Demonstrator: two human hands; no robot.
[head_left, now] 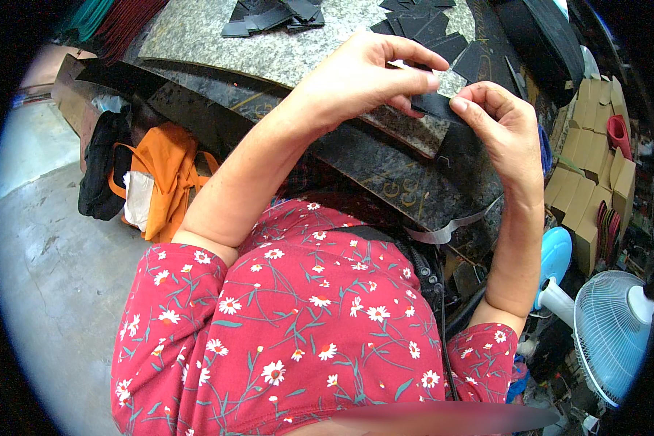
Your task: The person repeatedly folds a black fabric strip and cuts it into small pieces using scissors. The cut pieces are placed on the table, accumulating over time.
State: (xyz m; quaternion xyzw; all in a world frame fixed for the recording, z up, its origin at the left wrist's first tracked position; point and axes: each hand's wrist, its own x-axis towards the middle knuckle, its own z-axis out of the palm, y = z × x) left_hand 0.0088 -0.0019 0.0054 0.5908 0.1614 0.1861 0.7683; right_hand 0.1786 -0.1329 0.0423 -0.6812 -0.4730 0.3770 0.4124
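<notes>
A small, dark, flat piece [436,107] spans the gap between my two hands, above the near edge of the stone slab. My left hand [367,76] has its lower fingers curled at the piece's left end, while its thumb and forefinger stand slightly apart above it. At the right end, the thumb and fingertip of my right hand [498,123] pinch the piece. Just beyond my hands, several black flat pieces [429,29] lie overlapping on the grey speckled slab [196,36]. Another pile of black strips [272,16] rests farther left.
An orange bag [168,171] and a black bag [105,163] hang at the left of the worktable. On the right are stacked tan boxes [585,182] and a blue-and-white fan [614,334]. A pale strip [450,229] dangles near the table's front edge.
</notes>
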